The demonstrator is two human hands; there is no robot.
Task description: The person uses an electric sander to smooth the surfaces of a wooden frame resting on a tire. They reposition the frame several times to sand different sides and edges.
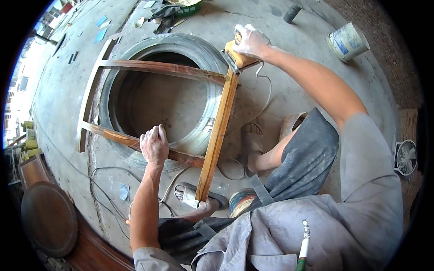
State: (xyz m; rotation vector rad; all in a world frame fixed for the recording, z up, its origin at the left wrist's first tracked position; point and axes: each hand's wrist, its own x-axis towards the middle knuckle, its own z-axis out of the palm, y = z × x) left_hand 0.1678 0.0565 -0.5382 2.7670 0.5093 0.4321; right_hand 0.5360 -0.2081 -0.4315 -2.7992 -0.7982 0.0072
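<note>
A wooden frame (pixel 216 131) of two long rails joined by two crosspieces rests over a large tyre (pixel 115 90) lying on its side. My left hand (pixel 154 143) is closed around the near crosspiece (pixel 187 158). At the far end of the right rail, my dusty right hand (pixel 251 43) grips a yellow power sander (pixel 239 58). Its flat base meets the rail's end, close to where the far crosspiece (pixel 162 67) joins. A pale cord (pixel 270 90) trails down from the sander.
A white bucket (pixel 347 42) lies tipped at the right, with a dark cylinder (pixel 292 14) nearby. Cables (pixel 97 180) loop over the concrete by my sandalled feet. Dark wooden panels (pixel 49 219) lean at lower left. A green tub (pixel 187 9) stands beyond the tyre; a fan (pixel 406 157) is far right.
</note>
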